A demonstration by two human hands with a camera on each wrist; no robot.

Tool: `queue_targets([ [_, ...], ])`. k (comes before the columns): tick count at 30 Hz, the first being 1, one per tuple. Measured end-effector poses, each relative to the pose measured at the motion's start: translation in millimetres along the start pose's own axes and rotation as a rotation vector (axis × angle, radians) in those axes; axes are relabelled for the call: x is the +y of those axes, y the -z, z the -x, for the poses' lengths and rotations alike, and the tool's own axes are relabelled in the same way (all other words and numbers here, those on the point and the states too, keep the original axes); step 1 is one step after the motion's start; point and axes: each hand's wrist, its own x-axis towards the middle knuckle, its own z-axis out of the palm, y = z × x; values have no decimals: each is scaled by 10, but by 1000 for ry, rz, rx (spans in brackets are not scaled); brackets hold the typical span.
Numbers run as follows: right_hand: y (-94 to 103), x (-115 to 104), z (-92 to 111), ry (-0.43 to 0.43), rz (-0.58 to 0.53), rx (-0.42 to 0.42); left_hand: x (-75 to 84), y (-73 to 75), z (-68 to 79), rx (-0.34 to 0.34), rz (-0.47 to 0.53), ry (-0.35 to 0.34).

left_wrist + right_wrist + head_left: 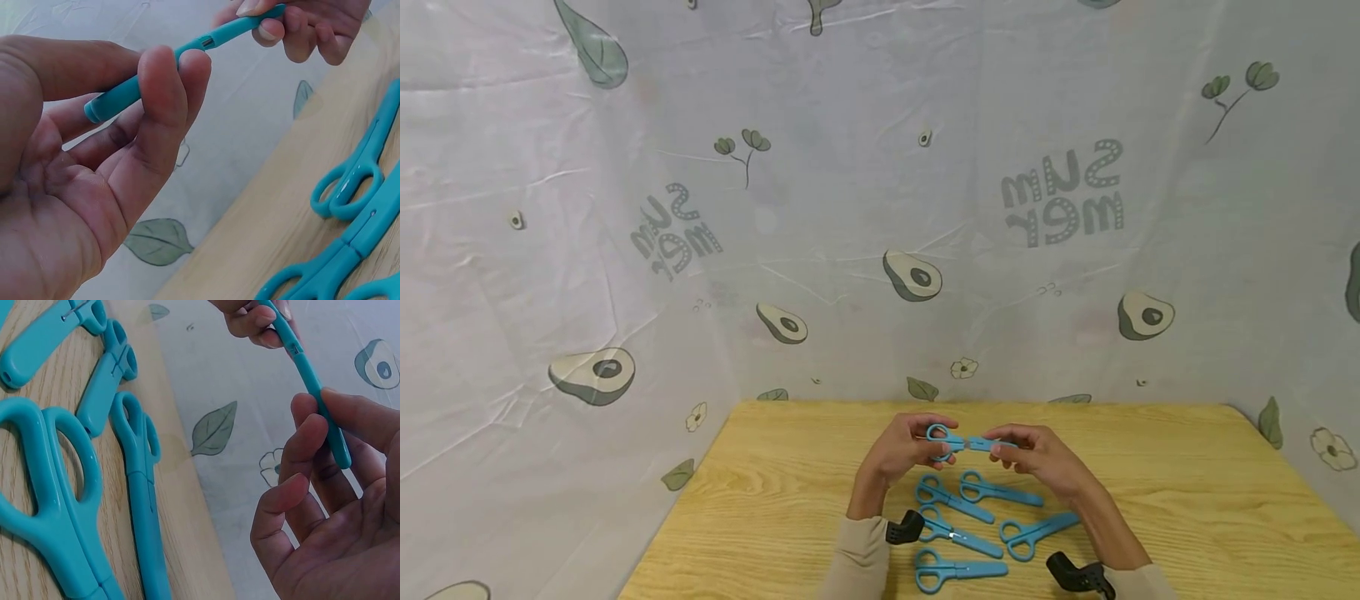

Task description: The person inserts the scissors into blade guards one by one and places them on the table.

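Observation:
Both hands hold one pair of light-blue scissors [956, 444] level above the far middle of the table. My left hand [901, 448] pinches the handle loops between thumb and fingers. With thumb and fingertips, my right hand [1039, 454] pinches the blue blade cover [310, 376] at the other end. A short greyish stretch of blade shows between handles and cover in the head view. The left wrist view has the scissors' handle [119, 98] edge-on, with a small dark metal spot at the joint. Fingers partly hide both ends.
Several more blue scissors lie below the hands on the wood-grain table [790, 483], among them one pair [961, 569] nearest the front and another pair [1037, 531] at the right. A pale printed curtain [850, 208] hangs behind the table's back edge.

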Motion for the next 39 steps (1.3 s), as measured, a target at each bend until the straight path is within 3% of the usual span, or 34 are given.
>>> queue_targets([
  [7, 19, 16, 20, 13, -17, -13, -14, -43, 0, 21, 0, 26],
  [16, -7, 27, 55, 17, -8, -29, -52, -65, 8, -34, -9, 10],
  [25, 6, 34, 83, 28, 2, -23, -62, -122, -17, -27, 8, -4],
  [39, 28, 32, 95, -10, 16, -20, -86, -146, -49, -33, 13, 48],
])
